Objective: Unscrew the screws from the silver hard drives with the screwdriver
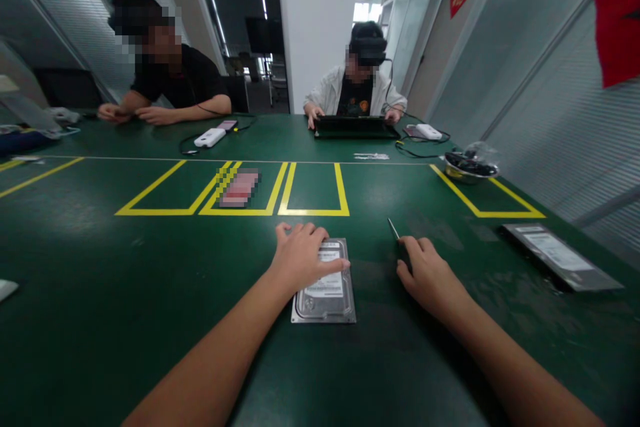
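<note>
As left hand (301,255) splays, right hand (426,275) curled

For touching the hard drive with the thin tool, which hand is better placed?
Probably the right hand: it holds the thin tool, while the left hand lies over the hard drive.

hard drive (327,289) — silver, flat, label up | screwdriver (394,229) — metal shaft, right of it

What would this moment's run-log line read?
left hand: on hard drive | right hand: holding thin-shafted tool | hard drive: on green table
</note>
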